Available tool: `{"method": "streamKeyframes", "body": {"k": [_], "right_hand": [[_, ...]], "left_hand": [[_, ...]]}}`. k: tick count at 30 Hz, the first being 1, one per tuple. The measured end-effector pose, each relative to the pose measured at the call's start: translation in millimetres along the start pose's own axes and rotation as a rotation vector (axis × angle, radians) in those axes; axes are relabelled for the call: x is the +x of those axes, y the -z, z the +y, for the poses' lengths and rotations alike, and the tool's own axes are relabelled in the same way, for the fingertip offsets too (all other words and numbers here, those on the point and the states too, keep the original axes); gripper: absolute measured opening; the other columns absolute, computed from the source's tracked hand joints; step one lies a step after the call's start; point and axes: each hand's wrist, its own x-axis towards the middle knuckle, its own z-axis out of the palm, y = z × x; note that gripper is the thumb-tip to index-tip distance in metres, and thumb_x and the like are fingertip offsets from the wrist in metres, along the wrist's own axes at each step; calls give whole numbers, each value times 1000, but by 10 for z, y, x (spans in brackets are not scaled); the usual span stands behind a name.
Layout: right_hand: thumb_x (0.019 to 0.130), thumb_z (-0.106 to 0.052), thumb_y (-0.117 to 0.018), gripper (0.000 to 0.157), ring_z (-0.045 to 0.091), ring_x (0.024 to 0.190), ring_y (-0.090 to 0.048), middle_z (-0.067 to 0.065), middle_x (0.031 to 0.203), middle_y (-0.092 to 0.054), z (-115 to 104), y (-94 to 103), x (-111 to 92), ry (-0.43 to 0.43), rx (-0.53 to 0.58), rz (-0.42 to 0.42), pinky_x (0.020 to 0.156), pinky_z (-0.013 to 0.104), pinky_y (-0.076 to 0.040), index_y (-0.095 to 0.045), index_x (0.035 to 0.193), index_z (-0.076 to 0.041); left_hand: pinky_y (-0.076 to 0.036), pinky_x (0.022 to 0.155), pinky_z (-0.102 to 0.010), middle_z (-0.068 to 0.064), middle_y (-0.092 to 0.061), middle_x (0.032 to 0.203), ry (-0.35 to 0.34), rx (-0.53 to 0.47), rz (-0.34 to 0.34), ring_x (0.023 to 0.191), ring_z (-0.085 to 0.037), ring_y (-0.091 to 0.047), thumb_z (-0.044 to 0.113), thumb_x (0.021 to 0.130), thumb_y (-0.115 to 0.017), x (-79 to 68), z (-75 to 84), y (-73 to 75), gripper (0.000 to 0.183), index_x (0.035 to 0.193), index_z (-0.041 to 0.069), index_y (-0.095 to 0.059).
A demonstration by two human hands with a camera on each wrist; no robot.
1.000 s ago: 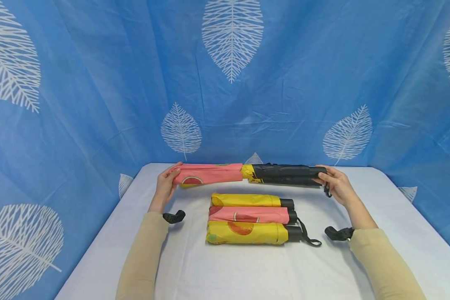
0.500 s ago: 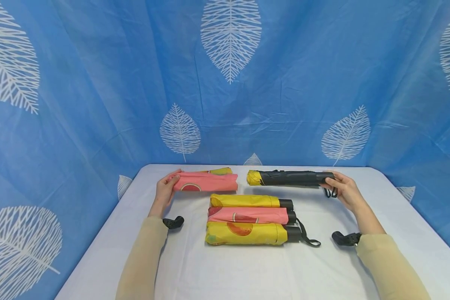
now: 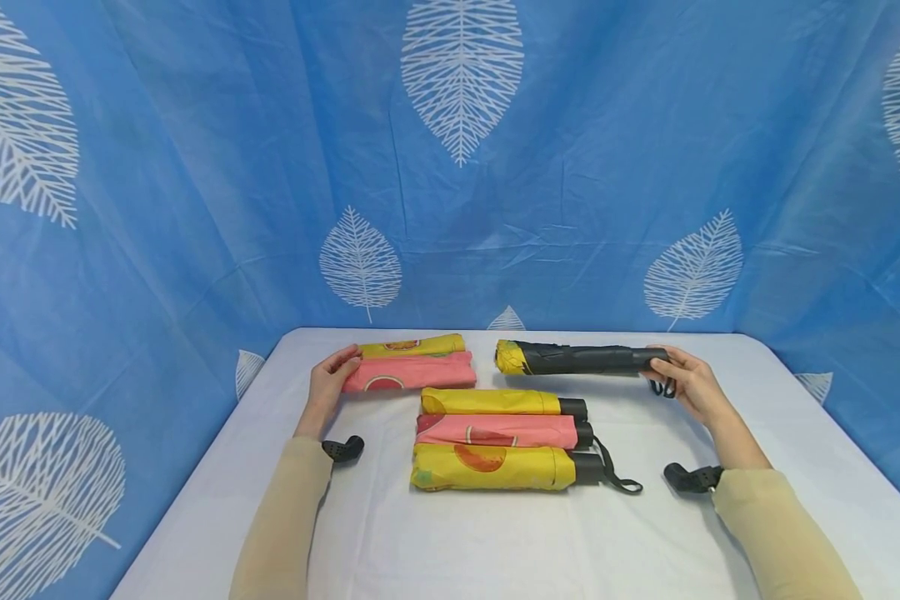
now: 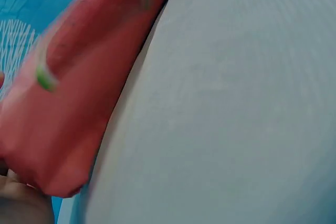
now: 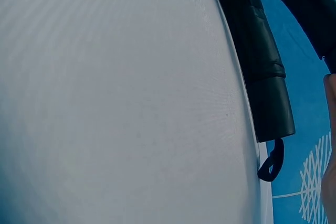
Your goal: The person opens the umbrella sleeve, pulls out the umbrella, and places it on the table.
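My left hand (image 3: pixel 330 383) grips the left end of a pink umbrella sleeve (image 3: pixel 412 372) with a watermelon print. In the left wrist view the sleeve (image 4: pixel 73 98) slants close over the white cloth. A yellow sleeve (image 3: pixel 435 343) with a fruit print lies just behind it. My right hand (image 3: pixel 686 383) pinches the black handle of a folded umbrella (image 3: pixel 577 359), mostly black with a yellow tip. The right wrist view shows a second black umbrella (image 5: pixel 262 66) with a strap lying on the table; in the head view the held one largely hides it.
In front, three sleeved folding umbrellas lie side by side: a yellow one (image 3: pixel 495 402), a pink one (image 3: pixel 502 430) and another yellow one (image 3: pixel 495 467) whose wrist strap (image 3: pixel 617 471) loops right. The white-covered table (image 3: pixel 495 550) ends at a blue leaf-print curtain (image 3: pixel 600 167).
The pink sleeve and the black umbrella, end to end earlier, have come apart. The right hand moved right with the umbrella; the left hand lowered the sleeve nearer, revealing the yellow sleeve behind.
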Motion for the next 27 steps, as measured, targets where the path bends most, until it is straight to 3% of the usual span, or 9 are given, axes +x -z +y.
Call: {"method": "streamKeyframes", "body": {"k": [4, 7, 10, 13, 18, 20, 24, 27], "right_hand": [[95, -3, -56, 27, 10, 84, -68, -10, 101, -68, 18, -1, 18, -12, -20, -8, 65, 15, -47, -66, 111, -23], [95, -3, -55, 28, 10, 84, -68, -11, 101, -68, 28, -2, 28, -24, -23, -19, 64, 16, -47, -66, 109, -25], [95, -4, -55, 28, 9, 83, -68, -11, 100, -69, 39, -2, 30, -34, -40, -17, 53, 17, -41, -66, 107, -27], [95, -4, -55, 27, 9, 82, -68, -10, 98, -69, 53, -2, 31, -42, -54, -14, 47, 18, -35, -66, 107, -26], [95, -4, -56, 27, 10, 84, -68, -10, 99, -69, 77, -17, 39, -58, -45, -28, 62, 18, -47, -67, 107, -26], [95, -5, -56, 28, 9, 85, -67, -10, 100, -68, 86, -19, 42, -67, -54, -32, 67, 19, -49, -67, 107, -27], [95, -5, -55, 29, 9, 86, -67, -11, 101, -67, 101, -1, 51, -83, -71, -41, 61, 16, -45, -67, 106, -30], [96, -5, -55, 29, 9, 89, -67, -10, 103, -66, 106, 27, 67, -94, -65, -67, 67, 15, -47, -66, 109, -27]], "left_hand": [[-39, 98, -24, -11, -55, 131, -22, 35, -8, 122, -17, -46, 23, 92, -64, 39, -32, 40, 47, 133, 4, -54], [-40, 97, -25, -11, -55, 132, -51, 66, -33, 122, -19, -47, 21, 93, -62, 44, 28, 49, 46, 135, 5, -52], [-40, 98, -26, -12, -54, 132, -103, 100, -84, 123, -21, -47, 17, 94, -60, 44, 137, 15, 44, 135, 4, -51], [-40, 99, -30, -14, -54, 132, -166, 134, -171, 123, -25, -47, 12, 94, -59, 35, 250, -64, 42, 135, 3, -52], [-41, 99, -35, -15, -53, 133, -236, 179, -315, 124, -28, -46, 10, 93, -60, -3, 385, -212, 43, 134, 1, -52], [-41, 99, -36, -16, -52, 134, -253, 188, -364, 125, -28, -46, 10, 93, -61, -31, 431, -266, 43, 135, 0, -51], [-41, 98, -36, -20, -50, 134, -278, 176, -483, 124, -31, -46, 7, 93, -60, -90, 493, -383, 44, 135, -2, -50], [-42, 97, -37, -24, -48, 134, -263, 144, -578, 123, -34, -46, 6, 93, -59, -125, 483, -467, 44, 135, -5, -48]]}}
